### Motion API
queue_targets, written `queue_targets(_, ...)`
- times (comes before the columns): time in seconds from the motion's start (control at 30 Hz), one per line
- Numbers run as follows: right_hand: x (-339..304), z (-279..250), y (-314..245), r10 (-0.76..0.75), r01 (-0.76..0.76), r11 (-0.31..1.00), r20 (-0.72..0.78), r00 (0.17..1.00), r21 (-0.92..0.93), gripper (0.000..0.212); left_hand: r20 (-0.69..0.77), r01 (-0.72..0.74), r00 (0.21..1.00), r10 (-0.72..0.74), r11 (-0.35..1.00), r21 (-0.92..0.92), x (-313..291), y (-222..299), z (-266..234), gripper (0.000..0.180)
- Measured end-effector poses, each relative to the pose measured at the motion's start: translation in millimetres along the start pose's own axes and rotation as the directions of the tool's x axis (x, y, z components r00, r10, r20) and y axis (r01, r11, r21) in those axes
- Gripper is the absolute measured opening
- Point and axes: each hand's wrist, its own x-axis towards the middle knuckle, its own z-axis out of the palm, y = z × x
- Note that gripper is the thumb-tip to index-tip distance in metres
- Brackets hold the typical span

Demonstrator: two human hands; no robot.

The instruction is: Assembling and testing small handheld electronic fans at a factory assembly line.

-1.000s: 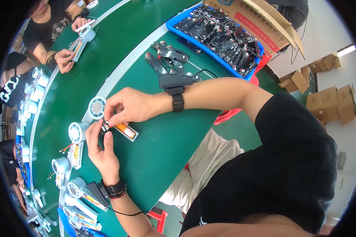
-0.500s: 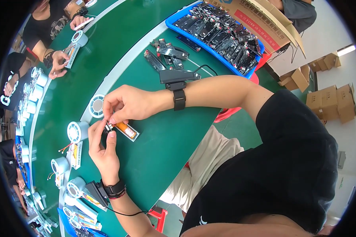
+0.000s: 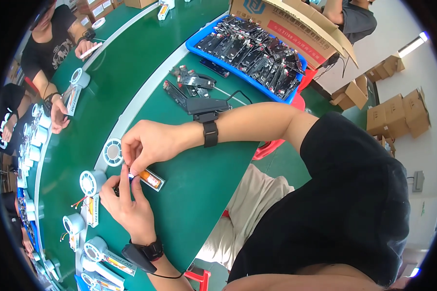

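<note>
Curved green table (image 3: 204,194) with a pale edge strip takes up most of the view. Brown cardboard box (image 3: 296,36) with a red label at the far end. Blue plastic tray (image 3: 190,45) in front of it, piled with thin black parts. Right hand (image 3: 153,142) comes in from the right, thumb and index pinched tight. Left hand (image 3: 130,211) comes from below, its fingertips meeting the right's; thumb and index slightly apart, can't tell if they grip anything. Small heap of loose black strips (image 3: 193,83) beside the tray. Pale-blue round-headed fan (image 3: 91,183) with red wires on the strip, left of the hands. Open pale slim casing (image 3: 160,187) on the table, its near part under both hands. Pale-blue ring-shaped fan head (image 3: 113,152) just beyond the fingers; any joint to the casing is hidden. Orange battery pack (image 3: 152,180) inside the casing. Small white piece (image 3: 131,175) in the right's pinch, mostly covered.
</note>
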Motion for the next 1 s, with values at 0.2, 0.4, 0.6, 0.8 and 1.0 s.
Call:
queue_targets(0.2,-1,2,-4,-0.023,0.017,0.996,-0.074,0.997,-0.092,0.015,0.004,-0.02,1.0,0.02,0.997,0.08,-1,7,2,0.039)
queue_targets(0.4,-2,2,-10,-0.052,0.043,0.981,-0.041,0.998,-0.188,0.015,0.012,-0.033,0.999,0.032,0.993,0.111,-2,5,-2,0.036)
queue_targets(0.6,6,-17,-3,0.008,0.001,0.974,0.041,0.999,-0.228,0.019,0.035,0.29,0.939,-0.341,0.735,-0.612,-16,-7,31,0.031)
queue_targets(0.8,2,-9,-1,-0.089,0.125,0.907,0.106,0.99,-0.403,0.018,0.314,0.504,0.817,-0.483,0.335,-0.796,-8,4,26,0.033)
queue_targets(1.0,2,-2,1,-0.374,0.357,0.763,0.084,0.924,-0.539,0.018,0.374,0.549,0.748,-0.549,0.193,-0.814,-5,14,17,0.033)
